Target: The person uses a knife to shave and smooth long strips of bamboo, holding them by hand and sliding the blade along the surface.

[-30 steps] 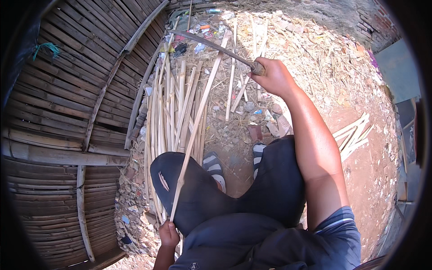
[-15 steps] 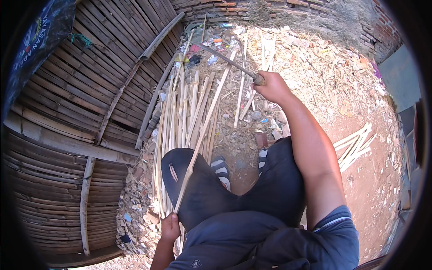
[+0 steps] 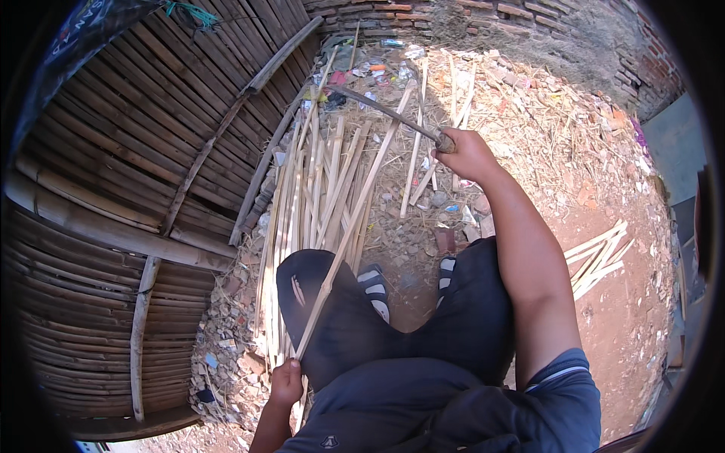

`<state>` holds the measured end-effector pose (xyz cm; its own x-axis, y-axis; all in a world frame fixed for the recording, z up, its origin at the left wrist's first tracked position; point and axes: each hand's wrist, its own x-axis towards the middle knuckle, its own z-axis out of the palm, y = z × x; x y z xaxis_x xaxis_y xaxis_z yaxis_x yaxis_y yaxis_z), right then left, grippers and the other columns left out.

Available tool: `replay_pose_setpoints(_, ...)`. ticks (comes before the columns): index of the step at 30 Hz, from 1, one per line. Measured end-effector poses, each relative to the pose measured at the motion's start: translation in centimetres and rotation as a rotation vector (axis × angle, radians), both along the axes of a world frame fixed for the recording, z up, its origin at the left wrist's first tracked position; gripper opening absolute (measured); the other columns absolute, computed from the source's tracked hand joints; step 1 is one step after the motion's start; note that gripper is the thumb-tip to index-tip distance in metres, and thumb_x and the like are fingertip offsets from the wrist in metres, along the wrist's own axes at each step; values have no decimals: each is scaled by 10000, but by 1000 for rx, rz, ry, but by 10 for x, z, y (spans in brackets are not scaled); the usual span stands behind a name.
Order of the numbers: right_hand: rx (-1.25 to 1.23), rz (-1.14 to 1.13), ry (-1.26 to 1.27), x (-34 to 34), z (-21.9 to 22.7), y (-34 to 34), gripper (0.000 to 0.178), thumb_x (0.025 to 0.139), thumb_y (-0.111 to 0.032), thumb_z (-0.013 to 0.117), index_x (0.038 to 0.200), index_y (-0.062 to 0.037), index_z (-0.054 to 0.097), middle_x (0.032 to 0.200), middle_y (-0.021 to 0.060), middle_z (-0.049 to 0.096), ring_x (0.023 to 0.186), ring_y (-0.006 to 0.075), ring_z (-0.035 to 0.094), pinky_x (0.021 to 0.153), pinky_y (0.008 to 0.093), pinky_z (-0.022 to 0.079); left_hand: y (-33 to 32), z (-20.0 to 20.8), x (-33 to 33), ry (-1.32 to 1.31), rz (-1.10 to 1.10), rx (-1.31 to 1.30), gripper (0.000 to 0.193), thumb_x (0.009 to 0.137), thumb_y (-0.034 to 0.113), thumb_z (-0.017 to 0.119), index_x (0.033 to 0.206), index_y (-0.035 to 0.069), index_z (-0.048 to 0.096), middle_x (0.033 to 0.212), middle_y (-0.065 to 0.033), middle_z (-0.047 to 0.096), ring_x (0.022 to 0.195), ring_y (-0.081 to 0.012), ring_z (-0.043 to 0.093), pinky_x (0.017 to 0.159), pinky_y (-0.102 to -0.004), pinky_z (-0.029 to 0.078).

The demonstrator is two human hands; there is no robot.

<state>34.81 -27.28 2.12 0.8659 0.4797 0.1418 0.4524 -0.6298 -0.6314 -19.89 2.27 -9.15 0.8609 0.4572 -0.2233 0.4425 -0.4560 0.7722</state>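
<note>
Bamboo strip (image 3: 355, 219) slants from the left hand (image 3: 285, 382), fingers wrapped around its near end, up-right across the knee. Right hand (image 3: 468, 153) grips a blade (image 3: 381, 112) pointing up-left, fist closed. Rubble ground (image 3: 544, 143); bamboo wall (image 3: 128, 166) left, brick wall (image 3: 529, 19) ahead.

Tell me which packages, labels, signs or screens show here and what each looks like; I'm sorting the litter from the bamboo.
Dark printed sheet: top left corner above the bamboo wall, black with pale markings, partly cut off.
Crumpled wrappers: scattered on the rubble beyond the bamboo strips, small scraps in pink, orange, blue and white.
Blue scrap: on the ground below the right hand, tiny.
No screens.
</note>
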Motion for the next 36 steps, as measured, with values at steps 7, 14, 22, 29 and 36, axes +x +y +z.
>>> replay_pose_setpoints(7, -301, 545, -327, -52, 20, 31, 314, 814, -249, 777, 1062, -65, 722, 875, 205, 711, 849, 416, 687, 753, 516, 538, 5, -4, -4, -19, -6, -106, 510, 1120, 352, 422, 737, 28, 515, 623, -22, 505, 614, -116, 480, 570, -340, 388)
replay_pose_setpoints(14, -17, -38, 47, 6, 2, -10, 281, 860, -264, 765, 1074, -87, 724, 911, 207, 726, 864, 384, 710, 779, 475, 555, -1, 4, 3, 1, -8, -7, 505, 1117, 347, 430, 727, 34, 503, 620, -22, 472, 612, -112, 441, 571, -330, 369)
replay_pose_setpoints(22, -92, 310, -465, -29, 12, 9, 158, 764, -174, 752, 883, -102, 677, 793, 111, 688, 806, 349, 686, 760, 475, 524, 7, -12, 1, -51, -37, -44, 517, 1114, 358, 422, 716, 33, 482, 576, -27, 456, 566, -130, 438, 535, -362, 362)
replay_pose_setpoints(29, -84, 99, -453, -17, 11, 3, 175, 780, -190, 747, 910, -92, 682, 818, 120, 709, 820, 367, 705, 732, 494, 550, 7, -11, -6, -77, -45, -15, 461, 1106, 315, 437, 789, 4, 557, 630, -93, 542, 595, -171, 525, 574, -358, 413)
replay_pose_setpoints(36, 34, -46, -280, -12, 11, -12, 234, 820, -225, 749, 1005, -88, 708, 896, 161, 727, 886, 394, 703, 775, 507, 546, -1, -9, 2, -76, -39, 68, 503, 1099, 381, 424, 770, 17, 537, 608, -83, 514, 571, -186, 514, 548, -365, 388)
